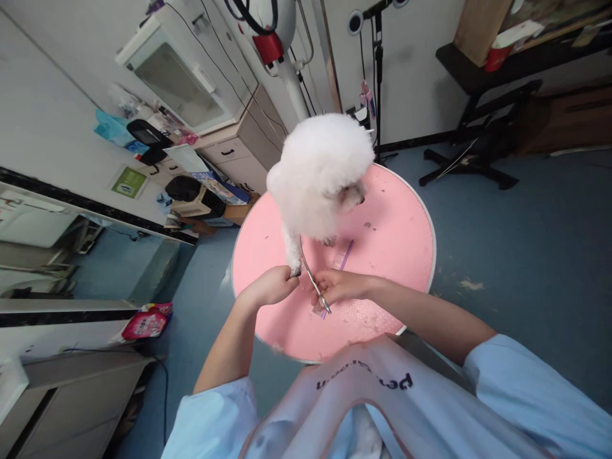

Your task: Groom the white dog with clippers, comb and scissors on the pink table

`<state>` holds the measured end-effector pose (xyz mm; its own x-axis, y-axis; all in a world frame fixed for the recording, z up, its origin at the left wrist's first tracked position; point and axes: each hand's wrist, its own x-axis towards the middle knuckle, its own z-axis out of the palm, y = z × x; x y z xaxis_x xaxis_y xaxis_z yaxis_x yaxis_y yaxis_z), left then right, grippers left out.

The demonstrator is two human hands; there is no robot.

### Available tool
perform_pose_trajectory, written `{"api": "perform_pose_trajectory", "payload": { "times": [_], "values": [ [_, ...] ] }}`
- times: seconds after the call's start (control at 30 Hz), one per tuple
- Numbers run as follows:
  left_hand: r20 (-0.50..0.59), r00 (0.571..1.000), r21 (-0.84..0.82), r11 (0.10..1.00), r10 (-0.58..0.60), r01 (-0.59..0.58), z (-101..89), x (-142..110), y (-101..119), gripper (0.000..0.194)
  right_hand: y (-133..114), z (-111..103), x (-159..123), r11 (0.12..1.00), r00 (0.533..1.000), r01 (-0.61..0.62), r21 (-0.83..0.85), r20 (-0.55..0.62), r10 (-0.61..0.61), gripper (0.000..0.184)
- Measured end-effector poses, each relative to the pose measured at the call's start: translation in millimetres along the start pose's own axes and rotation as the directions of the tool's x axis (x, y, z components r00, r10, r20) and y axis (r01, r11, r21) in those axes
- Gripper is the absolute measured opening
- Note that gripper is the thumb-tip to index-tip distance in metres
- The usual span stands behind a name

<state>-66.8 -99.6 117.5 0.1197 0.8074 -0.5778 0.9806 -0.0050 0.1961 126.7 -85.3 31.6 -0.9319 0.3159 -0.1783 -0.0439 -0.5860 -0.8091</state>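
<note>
A fluffy white dog (321, 167) is on a round pink table (404, 223), its head turned to the right. My left hand (273, 285) is closed around the dog's outstretched front paw (295, 270), near the table's left side. Slim, curved metal scissors (310, 274) are in my right hand (338, 285), with the fingers wrapped at the handles. Their blades point up beside the dog's leg. A purple comb (348, 251) lies on the table, partly hidden under my right hand.
Small tufts of fur (367, 225) are scattered on the tabletop. Behind the dog rises a white machine stand (292, 83), with a black pole stand (378, 76) near it. Drawers and a white cabinet (176, 80) are at the back left. A black wheeled base (471, 169) stands at right.
</note>
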Motion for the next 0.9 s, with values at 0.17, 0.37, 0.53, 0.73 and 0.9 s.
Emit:
{"api": "perform_pose_trajectory", "payload": {
  "times": [0.17, 0.37, 0.53, 0.73, 0.9],
  "values": [
    [-0.019, 1.000, 0.017, 1.000, 0.000, 0.001, 1.7, 0.7, 0.0, 0.020, -0.3, 3.5, 0.4, 1.000, 1.000, 0.003, -0.007, -0.022, -0.003, 0.045],
    [-0.018, 1.000, 0.006, 1.000, -0.004, 0.004, 2.2, 2.0, 3.5, 0.020, -3.8, 6.7, 1.4, 0.999, 0.999, -0.012, -0.032, -0.039, 0.011, 0.043],
    [-0.012, 1.000, -0.009, 1.000, 0.007, -0.007, 2.9, 1.8, 1.7, 0.019, -4.0, 6.6, 0.9, 1.000, 0.999, -0.010, -0.015, -0.053, 0.009, 0.041],
    [-0.018, 1.000, -0.018, 1.000, 0.017, -0.018, 3.8, 0.8, -1.6, 0.019, -2.0, 6.1, 1.4, 1.000, 0.999, 0.001, -0.004, -0.044, -0.001, 0.043],
    [-0.031, 0.999, -0.030, 0.999, 0.026, -0.027, 3.3, 0.0, -2.2, 0.020, -2.8, 7.2, 1.2, 1.000, 0.999, 0.005, -0.013, -0.043, -0.006, 0.041]
  ]
}}
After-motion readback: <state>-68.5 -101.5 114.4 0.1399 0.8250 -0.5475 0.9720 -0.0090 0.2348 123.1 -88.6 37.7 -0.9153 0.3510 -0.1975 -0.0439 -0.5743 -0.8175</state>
